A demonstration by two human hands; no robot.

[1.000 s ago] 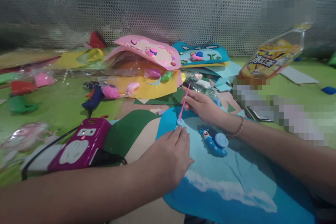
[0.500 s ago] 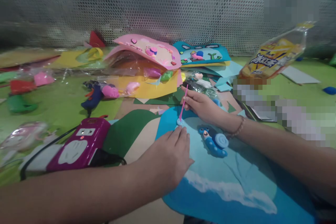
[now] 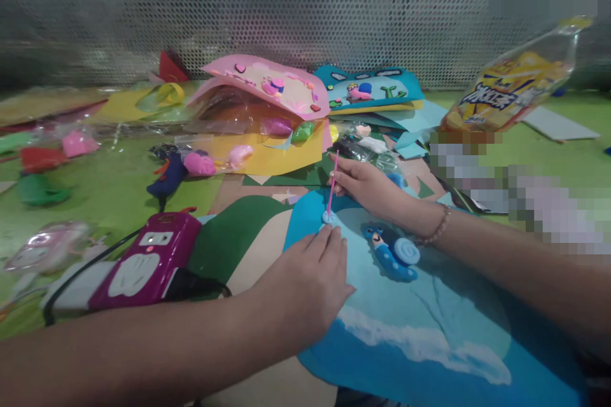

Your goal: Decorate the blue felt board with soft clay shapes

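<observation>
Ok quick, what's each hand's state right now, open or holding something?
Left hand: open, palm down, fingertips close to the small light-blue disc.
Right hand: closed, holding the pink stick, tip at that disc.

The clay snail [image 3: 392, 257] lies on the craft board [image 3: 382, 359]. The person's left hand [image 3: 310, 280] is left of the snail; the right hand [image 3: 370, 187], behind it. Left of the board: the socket block [image 3: 143, 261]. Beyond the board: two craft panels [image 3: 255, 74], with the bottle [image 3: 508, 92] to their right. The perforated screen [image 3: 310, 13] stands rearmost.
</observation>
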